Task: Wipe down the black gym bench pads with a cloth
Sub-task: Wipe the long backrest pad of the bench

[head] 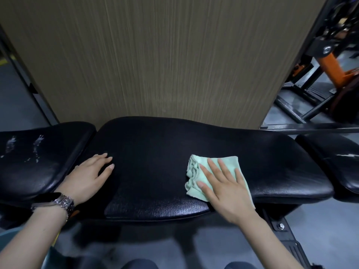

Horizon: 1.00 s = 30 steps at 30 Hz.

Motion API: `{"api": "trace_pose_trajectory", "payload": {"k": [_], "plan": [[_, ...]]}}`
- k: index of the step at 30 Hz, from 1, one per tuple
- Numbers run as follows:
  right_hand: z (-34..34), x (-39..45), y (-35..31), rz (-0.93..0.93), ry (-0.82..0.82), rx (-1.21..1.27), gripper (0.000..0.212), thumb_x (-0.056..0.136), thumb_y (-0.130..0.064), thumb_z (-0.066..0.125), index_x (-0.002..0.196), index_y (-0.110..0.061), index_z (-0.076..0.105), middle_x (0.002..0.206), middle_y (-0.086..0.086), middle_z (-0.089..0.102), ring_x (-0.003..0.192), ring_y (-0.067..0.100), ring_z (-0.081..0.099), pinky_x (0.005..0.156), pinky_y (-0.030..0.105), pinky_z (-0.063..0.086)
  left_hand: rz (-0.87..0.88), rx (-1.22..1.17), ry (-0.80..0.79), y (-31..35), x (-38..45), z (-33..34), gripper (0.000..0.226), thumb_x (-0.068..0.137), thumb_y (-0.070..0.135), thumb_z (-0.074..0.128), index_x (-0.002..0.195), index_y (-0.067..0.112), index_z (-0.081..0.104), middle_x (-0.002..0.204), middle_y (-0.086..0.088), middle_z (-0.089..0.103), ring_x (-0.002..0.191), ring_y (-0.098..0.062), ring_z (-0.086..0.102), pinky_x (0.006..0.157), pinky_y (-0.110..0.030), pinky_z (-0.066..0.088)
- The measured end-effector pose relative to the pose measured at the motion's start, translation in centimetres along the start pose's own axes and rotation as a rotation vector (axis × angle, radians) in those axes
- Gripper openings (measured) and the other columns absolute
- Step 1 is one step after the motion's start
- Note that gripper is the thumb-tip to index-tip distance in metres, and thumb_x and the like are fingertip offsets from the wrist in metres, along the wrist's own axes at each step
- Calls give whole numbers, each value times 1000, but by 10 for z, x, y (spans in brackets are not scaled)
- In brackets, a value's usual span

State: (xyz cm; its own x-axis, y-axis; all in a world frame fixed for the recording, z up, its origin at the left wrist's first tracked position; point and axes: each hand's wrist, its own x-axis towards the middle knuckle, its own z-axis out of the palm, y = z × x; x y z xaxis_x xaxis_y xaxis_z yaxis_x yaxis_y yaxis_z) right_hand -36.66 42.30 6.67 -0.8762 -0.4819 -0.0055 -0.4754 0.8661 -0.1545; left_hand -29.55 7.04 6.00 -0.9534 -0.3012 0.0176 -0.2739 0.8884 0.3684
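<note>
A long black bench pad (pixel 155 152) runs across the middle of the view. A folded pale green cloth (pixel 196 171) lies on its right half. My right hand (pixel 223 187) presses flat on the cloth, fingers spread and pointing away from me. My left hand (pixel 89 175) rests flat on the left end of the same pad, fingers apart, holding nothing; a metal watch sits on that wrist. A second black pad (pixel 35 158) to the left carries whitish streaks and droplets. Part of a third black pad (pixel 334 156) shows at the right edge.
A wood-grain panel (pixel 155 55) stands directly behind the bench. Black and orange gym machine frames (pixel 330 65) fill the upper right. A black steel bar (pixel 310 126) runs behind the right pad. Grey floor and the bench's bolted base (pixel 281 228) lie below.
</note>
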Motion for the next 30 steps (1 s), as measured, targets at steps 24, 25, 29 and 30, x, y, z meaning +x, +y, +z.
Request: {"api": "trace_pose_trajectory", "payload": {"k": [24,25,29,30], "plan": [[-9,3,39,-69,-14,65,79,75,-75,-5,147,-48,10,158,-19,0,145,5,-10,116,38,-6,-8,8,90,-8,10,11,85,79,79,18,130,19,51,144,-1,42,136,-20,32,110,-53,25],[-10,3,52,-43,-11,54,79,75,-78,-4,147,-47,9,158,-19,1,145,6,-9,116,38,-6,-7,11,106,-9,12,13,93,74,83,14,129,18,52,143,-3,43,135,-21,34,110,-53,26],[-13,-3,100,68,9,42,80,72,-73,-5,147,-47,9,158,-21,2,145,4,-7,116,38,-4,-42,24,125,-8,14,20,101,68,89,10,129,18,50,144,-1,42,133,-23,36,108,-54,27],[-14,-6,112,99,13,43,80,72,-73,-5,147,-47,9,157,-21,2,145,4,-7,116,39,-3,-44,35,125,-7,14,21,99,69,87,11,129,18,50,144,-1,41,134,-23,35,108,-55,27]]}}
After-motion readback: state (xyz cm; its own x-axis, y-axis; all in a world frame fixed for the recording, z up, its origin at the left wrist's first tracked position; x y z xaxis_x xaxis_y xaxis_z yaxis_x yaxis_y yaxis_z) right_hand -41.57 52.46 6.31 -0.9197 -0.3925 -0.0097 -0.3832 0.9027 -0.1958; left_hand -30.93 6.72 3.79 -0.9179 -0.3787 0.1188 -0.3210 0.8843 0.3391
